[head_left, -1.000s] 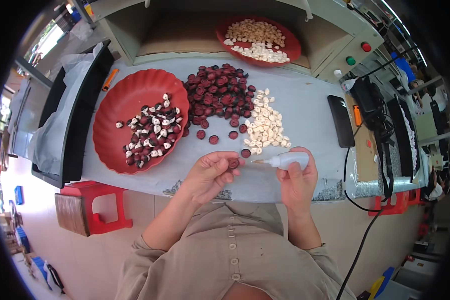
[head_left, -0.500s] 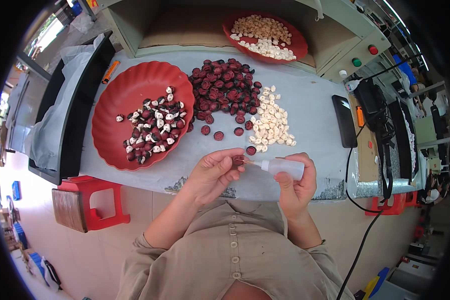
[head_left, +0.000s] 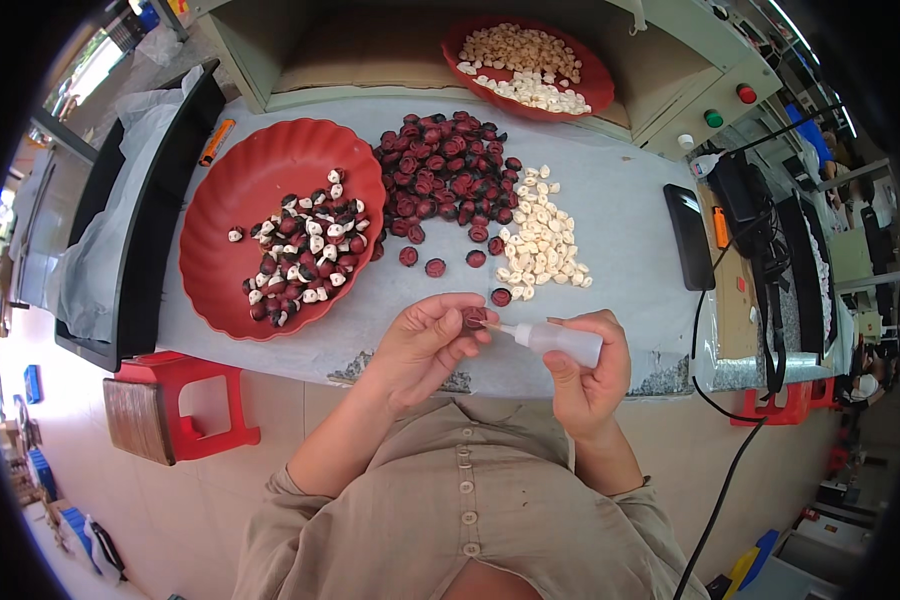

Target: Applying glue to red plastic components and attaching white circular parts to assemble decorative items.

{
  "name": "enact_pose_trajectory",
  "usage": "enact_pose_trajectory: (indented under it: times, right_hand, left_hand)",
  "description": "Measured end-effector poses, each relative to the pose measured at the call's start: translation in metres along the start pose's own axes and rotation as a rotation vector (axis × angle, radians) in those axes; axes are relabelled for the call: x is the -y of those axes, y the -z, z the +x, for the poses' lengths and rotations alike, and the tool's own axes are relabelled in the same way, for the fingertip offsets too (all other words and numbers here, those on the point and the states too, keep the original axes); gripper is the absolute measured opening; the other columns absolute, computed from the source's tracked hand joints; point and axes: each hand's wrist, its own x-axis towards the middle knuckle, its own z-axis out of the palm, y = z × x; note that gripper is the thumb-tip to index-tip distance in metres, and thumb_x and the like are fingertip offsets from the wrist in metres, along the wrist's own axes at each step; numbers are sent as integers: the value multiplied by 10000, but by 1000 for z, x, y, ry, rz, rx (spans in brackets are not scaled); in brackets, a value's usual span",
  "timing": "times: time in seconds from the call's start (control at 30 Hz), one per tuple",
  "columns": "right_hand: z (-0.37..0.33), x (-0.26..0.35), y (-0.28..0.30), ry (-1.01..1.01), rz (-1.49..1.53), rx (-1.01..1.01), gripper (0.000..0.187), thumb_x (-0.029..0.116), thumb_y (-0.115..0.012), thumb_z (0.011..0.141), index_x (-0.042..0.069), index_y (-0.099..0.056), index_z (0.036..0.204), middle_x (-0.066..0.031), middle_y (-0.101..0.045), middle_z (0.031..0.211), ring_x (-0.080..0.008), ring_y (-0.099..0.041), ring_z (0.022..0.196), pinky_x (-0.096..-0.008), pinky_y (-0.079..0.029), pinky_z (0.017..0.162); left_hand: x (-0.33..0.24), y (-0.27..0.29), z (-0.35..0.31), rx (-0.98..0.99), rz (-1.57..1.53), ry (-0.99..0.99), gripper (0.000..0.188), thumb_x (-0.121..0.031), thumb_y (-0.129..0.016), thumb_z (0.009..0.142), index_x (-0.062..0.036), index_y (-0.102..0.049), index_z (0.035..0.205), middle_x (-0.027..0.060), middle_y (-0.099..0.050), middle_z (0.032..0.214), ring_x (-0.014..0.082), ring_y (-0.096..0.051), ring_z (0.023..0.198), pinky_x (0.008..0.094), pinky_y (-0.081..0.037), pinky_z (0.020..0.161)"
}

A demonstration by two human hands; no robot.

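Between its thumb and fingers my left hand (head_left: 430, 345) pinches a small dark red rounded piece (head_left: 474, 317). My right hand (head_left: 592, 375) is closed around a translucent white squeeze bottle (head_left: 562, 342), tilted so its thin nozzle points left at that red piece; whether the tip touches it I cannot tell. Just beyond my hands lies a single loose red piece (head_left: 501, 297). Farther off is a heap of dark red and black pieces (head_left: 440, 165), with a spread of small cream pieces (head_left: 542, 240) to its right.
At left, a scalloped red plate (head_left: 225, 190) holds red pieces joined with white ones. Another red plate (head_left: 600, 85) of pale pieces sits in the metal housing (head_left: 340, 50) behind. A black tray (head_left: 170, 220) borders the left; a phone (head_left: 687, 235) and black cable (head_left: 698, 330) lie right.
The squeeze bottle in my right hand has shifted slightly down and left, with its nozzle still at the red piece. My left hand keeps its pinch almost in place.
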Motion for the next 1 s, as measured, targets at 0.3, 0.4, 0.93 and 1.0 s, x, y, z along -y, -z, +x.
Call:
enact_pose_trajectory:
  times: [0.3,0.4,0.93,1.0]
  right_hand:
    - [1,0,1,18,-25,9,266,104,-635,716,-14,-476,893,-117,-536,784,-177,-484,633,-245,-394,563]
    - [0,2,1,22,-13,32,263,102,-637,714,-11,-479,892,-118,-536,786,-175,-484,627,-245,-395,557]
    - [3,5,2,109,-76,52,288,85,-651,696,-7,-481,910,-114,-552,785,-191,-481,618,-264,-394,534]
    - [4,5,2,117,-94,47,297,81,-656,688,-4,-482,913,-114,-558,774,-193,-483,612,-264,-394,526]
  left_hand:
    - [0,-3,0,-58,18,-2,246,-121,-513,807,9,-515,1017,167,-557,946,177,-559,767,205,-482,621]
    - [0,-3,0,-60,20,-1,246,-118,-516,805,5,-517,1018,168,-556,947,178,-559,769,205,-482,619]
    - [1,-2,-1,-53,28,-14,235,-102,-522,799,5,-517,1009,165,-554,955,175,-561,776,209,-480,640]
    - [1,-2,0,-53,27,-16,236,-100,-523,799,5,-516,1010,165,-554,956,175,-561,780,210,-480,643]
